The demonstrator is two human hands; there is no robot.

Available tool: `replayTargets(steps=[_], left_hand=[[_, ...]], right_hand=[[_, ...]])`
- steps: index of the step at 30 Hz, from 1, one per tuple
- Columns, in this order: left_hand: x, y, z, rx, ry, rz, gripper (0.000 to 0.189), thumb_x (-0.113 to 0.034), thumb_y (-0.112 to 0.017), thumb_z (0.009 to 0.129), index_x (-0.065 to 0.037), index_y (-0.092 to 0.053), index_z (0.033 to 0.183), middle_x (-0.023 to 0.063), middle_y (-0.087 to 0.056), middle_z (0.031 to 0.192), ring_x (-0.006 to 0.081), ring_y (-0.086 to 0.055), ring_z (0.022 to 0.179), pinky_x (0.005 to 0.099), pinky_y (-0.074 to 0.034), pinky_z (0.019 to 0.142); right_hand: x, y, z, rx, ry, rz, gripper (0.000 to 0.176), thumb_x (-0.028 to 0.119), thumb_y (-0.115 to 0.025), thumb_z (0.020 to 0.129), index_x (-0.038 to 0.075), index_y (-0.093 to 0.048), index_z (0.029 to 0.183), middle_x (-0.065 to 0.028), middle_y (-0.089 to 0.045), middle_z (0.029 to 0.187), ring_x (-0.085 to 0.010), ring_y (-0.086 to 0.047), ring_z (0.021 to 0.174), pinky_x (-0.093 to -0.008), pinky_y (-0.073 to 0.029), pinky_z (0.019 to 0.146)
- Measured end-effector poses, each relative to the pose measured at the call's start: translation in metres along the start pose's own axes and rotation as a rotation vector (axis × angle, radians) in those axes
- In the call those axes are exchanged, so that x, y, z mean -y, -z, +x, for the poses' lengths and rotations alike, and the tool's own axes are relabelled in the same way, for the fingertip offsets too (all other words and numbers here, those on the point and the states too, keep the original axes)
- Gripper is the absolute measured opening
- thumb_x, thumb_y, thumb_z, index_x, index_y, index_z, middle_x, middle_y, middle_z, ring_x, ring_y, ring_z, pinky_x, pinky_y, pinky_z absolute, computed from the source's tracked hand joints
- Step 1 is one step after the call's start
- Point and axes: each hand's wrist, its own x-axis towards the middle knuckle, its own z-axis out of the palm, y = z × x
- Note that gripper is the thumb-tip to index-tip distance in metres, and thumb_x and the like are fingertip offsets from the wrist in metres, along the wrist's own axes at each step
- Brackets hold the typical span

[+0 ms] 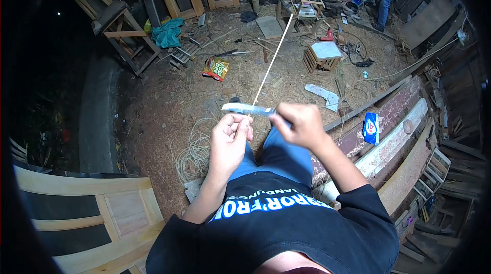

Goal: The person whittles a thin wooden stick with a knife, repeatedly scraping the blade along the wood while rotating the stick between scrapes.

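Note:
My left hand (230, 143) is closed, thumb against fingers, around the near end of a long, thin, pale wooden strip (273, 61). The strip runs away from me, slanting up toward the small wooden frame at the back. A knife (244, 108) is gripped in my right hand (302, 125), fingers wrapped round its handle. Its blade points left and lies across the strip, just above my left fingertips. Both hands are in front of my lap. Below and left of them, a loose coil of thin pale strands (193, 152) lies on the ground.
A snack bag (216, 69), a slatted crate (323, 58) and a red power tool (327, 35) lie ahead. At right, a blue packet (371, 128) rests on planks (394, 146). A wooden door panel (125, 212) is at lower left. Another person's leg (384, 10) shows far right.

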Motion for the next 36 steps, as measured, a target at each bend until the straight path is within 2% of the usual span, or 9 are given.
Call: replayTargets(steps=[3, 6, 10, 20, 24, 26, 31, 34, 36], left_hand=[[0.002, 0.0, 0.0, -0.002, -0.047, 0.009, 0.009, -0.008, -0.06, 0.108, 0.0, -0.065, 0.109, 0.0013, -0.064, 0.078, 0.005, -0.057, 0.069, 0.0198, -0.04, 0.06], [0.001, 0.002, -0.006, 0.011, 0.01, 0.013, 0.008, -0.005, -0.059, 0.107, 0.001, -0.064, 0.108, 0.0015, -0.063, 0.078, 0.0061, -0.059, 0.07, 0.0209, -0.044, 0.063], [0.003, 0.002, -0.003, 0.019, -0.067, -0.016, 0.007, -0.002, -0.057, 0.107, 0.002, -0.063, 0.108, 0.0017, -0.063, 0.08, 0.0069, -0.061, 0.071, 0.0216, -0.048, 0.066], [-0.001, 0.004, -0.002, 0.038, -0.026, 0.067, 0.007, -0.001, -0.058, 0.107, 0.004, -0.063, 0.109, 0.0029, -0.064, 0.08, 0.0066, -0.061, 0.072, 0.0217, -0.048, 0.066], [-0.004, -0.002, -0.006, 0.015, -0.022, 0.034, 0.005, -0.001, -0.057, 0.107, 0.002, -0.062, 0.106, 0.0018, -0.063, 0.079, 0.0054, -0.06, 0.072, 0.0211, -0.047, 0.065], [-0.005, 0.003, -0.005, 0.039, -0.021, 0.088, 0.005, 0.0, -0.057, 0.107, 0.002, -0.062, 0.106, 0.0017, -0.062, 0.08, 0.0054, -0.06, 0.072, 0.0209, -0.047, 0.065], [0.0, 0.004, -0.01, 0.076, -0.016, 0.102, 0.005, 0.0, -0.057, 0.107, 0.002, -0.061, 0.107, 0.0017, -0.062, 0.08, 0.0055, -0.06, 0.072, 0.021, -0.047, 0.064], [0.001, 0.007, -0.014, 0.064, -0.018, 0.15, 0.005, 0.0, -0.057, 0.106, 0.002, -0.062, 0.107, 0.0018, -0.062, 0.079, 0.0055, -0.06, 0.071, 0.0209, -0.046, 0.063], [0.001, 0.007, -0.015, 0.066, -0.014, 0.165, 0.005, 0.001, -0.057, 0.106, 0.002, -0.062, 0.107, 0.0019, -0.062, 0.079, 0.0055, -0.059, 0.07, 0.0209, -0.046, 0.063]], right_hand=[[0.003, 0.003, -0.002, -0.019, 0.053, 0.027, 0.027, 0.022, -0.077, 0.091, 0.008, -0.06, 0.074, -0.0119, -0.058, 0.062, -0.0314, -0.061, 0.052, -0.0413, -0.046, 0.05], [-0.022, 0.014, 0.009, -0.118, -0.156, -0.022, 0.027, 0.018, -0.077, 0.091, 0.006, -0.06, 0.073, -0.0126, -0.057, 0.061, -0.0306, -0.059, 0.052, -0.0409, -0.045, 0.049], [0.005, 0.005, -0.004, 0.066, 0.062, 0.034, 0.032, 0.031, -0.075, 0.092, 0.011, -0.059, 0.073, -0.0107, -0.061, 0.062, -0.0317, -0.065, 0.056, -0.0426, -0.049, 0.051], [-0.032, 0.012, 0.006, -0.042, -0.132, -0.016, 0.03, 0.03, -0.076, 0.092, 0.01, -0.06, 0.075, -0.0104, -0.061, 0.065, -0.0307, -0.065, 0.057, -0.0415, -0.049, 0.051], [0.003, 0.007, -0.002, 0.033, 0.071, 0.006, 0.03, 0.028, -0.076, 0.091, 0.01, -0.059, 0.074, -0.0107, -0.061, 0.063, -0.0318, -0.064, 0.055, -0.0421, -0.049, 0.05], [-0.029, 0.012, 0.005, -0.082, -0.134, -0.032, 0.031, 0.028, -0.076, 0.092, 0.011, -0.058, 0.073, -0.0104, -0.061, 0.063, -0.0301, -0.064, 0.055, -0.0413, -0.049, 0.05], [-0.008, 0.011, 0.001, -0.014, 0.026, 0.004, 0.033, 0.03, -0.072, 0.096, 0.009, -0.06, 0.075, -0.0123, -0.061, 0.062, -0.0316, -0.065, 0.056, -0.0425, -0.048, 0.05], [-0.054, 0.019, 0.01, -0.105, -0.305, -0.11, 0.032, 0.031, -0.071, 0.097, 0.009, -0.061, 0.077, -0.013, -0.062, 0.062, -0.0319, -0.065, 0.056, -0.0425, -0.048, 0.05], [-0.056, 0.003, 0.0, -0.137, -0.172, -0.059, 0.031, 0.032, -0.073, 0.096, 0.009, -0.061, 0.078, -0.0127, -0.063, 0.064, -0.0319, -0.067, 0.057, -0.0426, -0.049, 0.051]])
